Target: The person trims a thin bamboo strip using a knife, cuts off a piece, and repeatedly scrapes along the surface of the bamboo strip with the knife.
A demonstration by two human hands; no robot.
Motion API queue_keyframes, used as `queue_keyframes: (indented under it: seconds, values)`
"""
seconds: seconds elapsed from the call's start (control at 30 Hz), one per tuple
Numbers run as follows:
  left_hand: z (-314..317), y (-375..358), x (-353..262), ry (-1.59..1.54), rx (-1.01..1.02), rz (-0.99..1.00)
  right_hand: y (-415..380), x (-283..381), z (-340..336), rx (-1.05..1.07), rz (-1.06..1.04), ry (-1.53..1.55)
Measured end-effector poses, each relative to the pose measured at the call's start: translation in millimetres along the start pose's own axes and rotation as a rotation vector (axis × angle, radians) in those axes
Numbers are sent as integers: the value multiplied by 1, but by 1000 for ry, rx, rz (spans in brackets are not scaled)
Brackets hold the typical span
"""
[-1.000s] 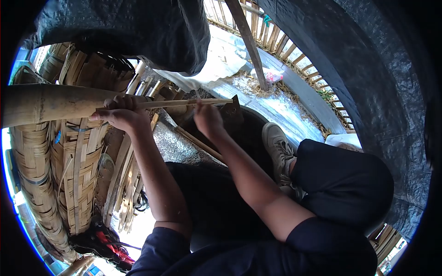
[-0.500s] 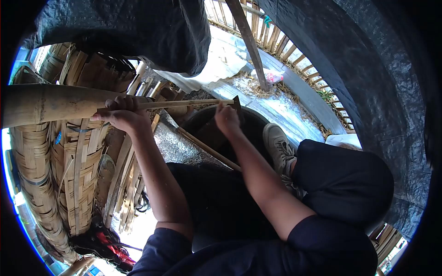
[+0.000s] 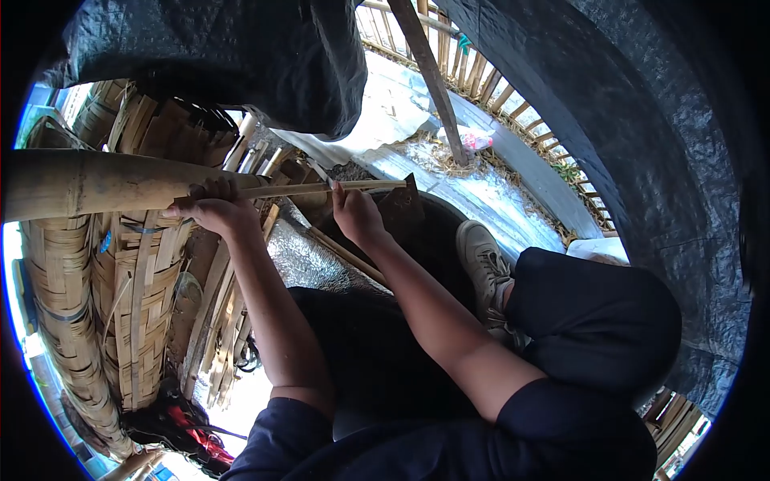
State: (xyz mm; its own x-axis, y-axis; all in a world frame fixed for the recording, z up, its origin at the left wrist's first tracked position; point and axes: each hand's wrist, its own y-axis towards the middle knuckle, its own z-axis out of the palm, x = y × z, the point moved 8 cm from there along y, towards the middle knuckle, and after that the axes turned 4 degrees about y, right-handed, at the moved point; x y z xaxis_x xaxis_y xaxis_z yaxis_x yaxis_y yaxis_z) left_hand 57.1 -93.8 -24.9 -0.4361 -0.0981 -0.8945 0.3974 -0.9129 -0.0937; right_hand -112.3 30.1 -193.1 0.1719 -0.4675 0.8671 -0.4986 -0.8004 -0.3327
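Observation:
My left hand [image 3: 215, 207] is closed around the near part of a thin, pale bamboo strip [image 3: 281, 190], right against a thick bamboo pole [image 3: 120, 183]. Farther along the strip, my right hand [image 3: 357, 213] pinches it between thumb and fingers. A dark, rusty flat metal blade [image 3: 403, 207] shows behind the strip's far end, its corner rising above it; how it is held or supported is hidden. Below my hands is a dark round tub-like container [image 3: 445, 212]. Another bamboo strip [image 3: 349, 255] slants beneath my right forearm.
Woven bamboo panels [image 3: 60, 289] stand at the left, with loose bamboo pieces [image 3: 216, 321] beside them. Black plastic sheeting [image 3: 241, 56] hangs above and along the right. A wooden post [image 3: 433, 80] leans at the back before a slatted bamboo fence [image 3: 501, 92]. My shoe [image 3: 484, 252] is beside the container.
My right hand has slid left along the bamboo strip, closer to my left hand, uncovering more of the rusty blade. My left hand stays almost in place.

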Motion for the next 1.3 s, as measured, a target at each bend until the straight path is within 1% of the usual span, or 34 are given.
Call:
queue_keyframes:
  seconds: [0.13,0.2,0.23,0.3,0.33,0.37,0.4,0.43,0.5,0.53,0.57,0.6,0.63,0.73,0.83,0.87,0.93,1.0,1.07,1.1,1.17,1.23,1.3]
  values:
    - [5,-5,-1,-33,8,3,-15,32,-11,-67,-14,-85]
    - [26,-13,-4,-50,307,49,-21,47,-17,-47,0,-81]
    - [30,-19,-4,-88,299,25,-20,35,-15,-48,4,-79]
    - [27,-17,-4,-78,329,41,-9,-14,-18,-44,112,-54]
    - [28,-16,-5,-68,354,59,-1,-35,-19,-47,106,-55]
    - [30,-16,-6,-74,357,61,8,-61,-23,-80,131,-135]
    - [27,-14,-6,-57,299,47,8,-65,-30,-112,160,-213]
    - [24,-13,-5,-40,237,31,11,-63,-28,-114,159,-217]
    - [29,-18,-5,-61,252,33,16,-29,-8,-31,-80,-272]
    - [33,-20,-6,-76,276,40,10,-3,-9,-28,-83,-276]
    - [33,-21,-5,-74,273,41,-2,31,-12,1,-74,-176]
    - [33,-22,-6,-71,286,48,-9,46,-12,30,-61,-72]
    - [34,-22,-6,-65,303,53,-8,41,-11,31,-54,-66]
    - [31,-18,-5,-79,358,48,-1,-18,-26,-17,166,-132]
    - [33,-18,-4,-71,369,41,16,-116,-44,-160,327,-212]
    - [36,-20,-4,-76,370,39,17,-114,-45,-165,326,-214]
    - [42,-27,-8,-19,348,77,18,-89,-35,-61,148,-229]
    - [42,-27,-8,-22,330,83,0,-37,-27,-96,146,-220]
    - [37,-24,-9,-14,323,92,-9,-11,-11,-30,158,-97]
    - [33,-19,-7,-32,314,75,-8,-20,-10,-30,163,-90]
    - [25,-11,-4,-49,305,61,-4,-42,-13,-118,119,-135]
    - [10,-4,0,-70,132,16,-2,-43,-12,-101,117,-144]
    - [7,-1,0,-84,98,4,-2,-37,-4,-74,108,-168]
